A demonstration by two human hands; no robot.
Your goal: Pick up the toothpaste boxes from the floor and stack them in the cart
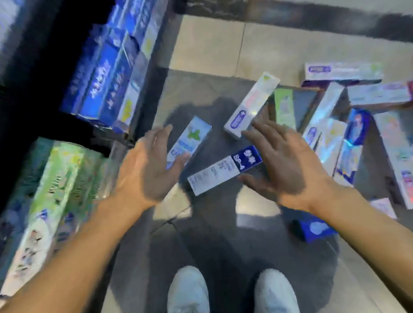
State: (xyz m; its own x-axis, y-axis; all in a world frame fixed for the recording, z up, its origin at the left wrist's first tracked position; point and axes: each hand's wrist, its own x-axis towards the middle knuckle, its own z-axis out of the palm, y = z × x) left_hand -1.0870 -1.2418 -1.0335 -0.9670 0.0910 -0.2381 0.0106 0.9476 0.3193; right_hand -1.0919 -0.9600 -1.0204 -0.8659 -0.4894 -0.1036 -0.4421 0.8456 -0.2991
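Several toothpaste boxes lie scattered on the tiled floor. A white and dark blue box (225, 170) lies between my two hands. A pale box with a green leaf (190, 139) is just beyond my left hand (148, 172). A white box with a purple logo (252, 105) lies past my right hand (282, 163). Both hands hover above the floor with fingers straight, palms facing each other, holding nothing. The black-framed cart (34, 98) on the left holds stacked blue boxes (107, 82) and green boxes (57, 191).
A heap of further boxes (356, 123) spreads over the floor at the right, one blue box (314, 229) under my right forearm. My two white shoes (231, 292) stand at the bottom middle. A dark strip (312, 13) crosses the floor at the back.
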